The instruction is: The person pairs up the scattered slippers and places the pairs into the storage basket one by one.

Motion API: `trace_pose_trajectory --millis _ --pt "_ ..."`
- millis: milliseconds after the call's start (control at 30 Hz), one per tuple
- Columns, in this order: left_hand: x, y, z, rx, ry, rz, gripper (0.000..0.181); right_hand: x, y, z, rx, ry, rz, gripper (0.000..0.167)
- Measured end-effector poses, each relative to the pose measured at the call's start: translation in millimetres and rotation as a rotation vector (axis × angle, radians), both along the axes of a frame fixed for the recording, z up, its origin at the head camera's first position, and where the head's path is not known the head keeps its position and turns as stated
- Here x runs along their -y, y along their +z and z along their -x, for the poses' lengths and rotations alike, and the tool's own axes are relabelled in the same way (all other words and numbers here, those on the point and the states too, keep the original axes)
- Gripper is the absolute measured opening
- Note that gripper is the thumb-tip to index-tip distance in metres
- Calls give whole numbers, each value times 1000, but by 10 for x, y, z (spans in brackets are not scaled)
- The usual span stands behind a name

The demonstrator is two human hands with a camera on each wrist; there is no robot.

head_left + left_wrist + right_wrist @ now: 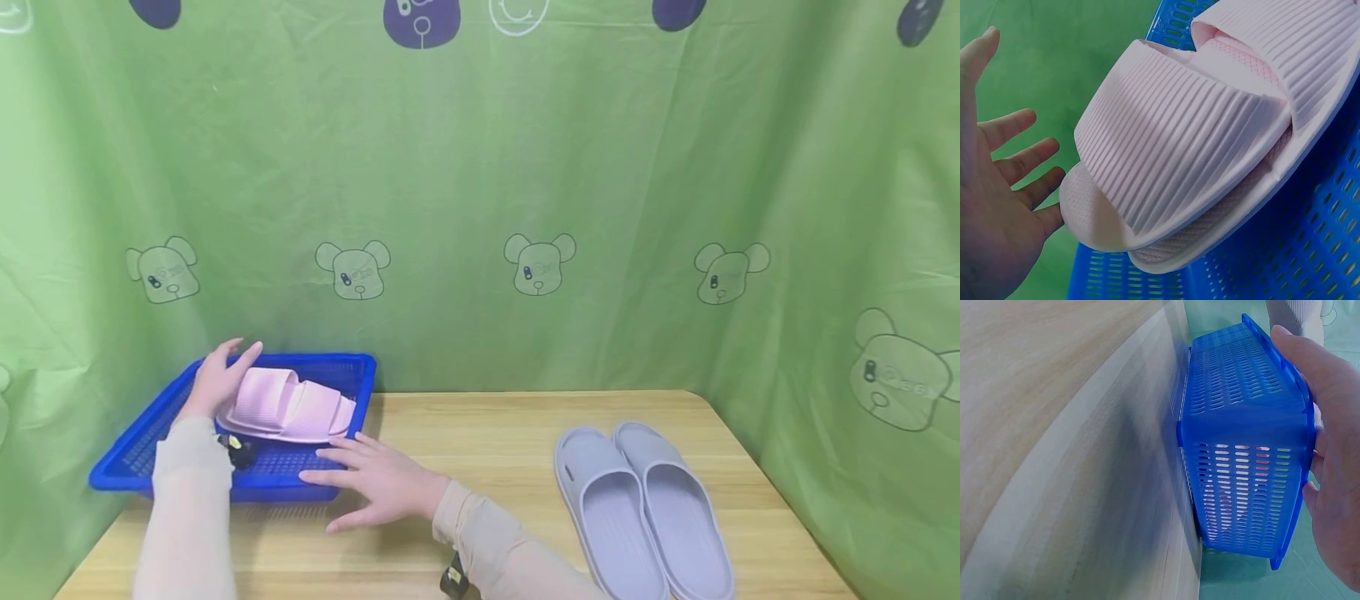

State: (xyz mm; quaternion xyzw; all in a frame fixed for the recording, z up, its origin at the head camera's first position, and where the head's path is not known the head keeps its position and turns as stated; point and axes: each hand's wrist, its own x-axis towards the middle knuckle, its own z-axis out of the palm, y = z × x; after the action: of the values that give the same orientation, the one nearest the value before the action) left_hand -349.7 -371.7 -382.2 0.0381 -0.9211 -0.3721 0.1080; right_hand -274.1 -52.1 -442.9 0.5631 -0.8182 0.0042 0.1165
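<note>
A pair of pink ribbed slide slippers [288, 407] lies in a blue plastic basket [288, 492] at the left of the table. My left hand [217, 379] is over the basket's left part, beside the slippers. In the left wrist view its fingers [1022, 156] are spread, and the smallest finger's tip is close to the heel end of one slipper [1166, 131]; whether they touch I cannot tell. My right hand [386, 482] is at the basket's right front corner with fingers extended. The right wrist view has that hand [1335, 437] along the rim, part of its fingers hidden behind it.
Two grey slippers [618, 517] stand side by side at the right of the wooden table [480, 433]. Green curtains [450, 167] printed with bear heads hang behind the table and on both sides. A dark wrist device [454, 577] is on the right sleeve.
</note>
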Motion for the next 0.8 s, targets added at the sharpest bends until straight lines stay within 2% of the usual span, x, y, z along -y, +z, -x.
trace_pose_trajectory --millis 133,367,467,800 --pt "22 -42 6 -2 25 -34 88 -4 14 -12 16 1 0 78" --pt "50 -102 20 -15 120 -85 87 -6 36 -27 35 1 4 78" --pt "55 -117 21 -14 143 -85 87 -8 39 -35 31 -3 3 77" --pt "83 -192 21 26 147 -80 90 -7 27 -46 40 -7 10 77"
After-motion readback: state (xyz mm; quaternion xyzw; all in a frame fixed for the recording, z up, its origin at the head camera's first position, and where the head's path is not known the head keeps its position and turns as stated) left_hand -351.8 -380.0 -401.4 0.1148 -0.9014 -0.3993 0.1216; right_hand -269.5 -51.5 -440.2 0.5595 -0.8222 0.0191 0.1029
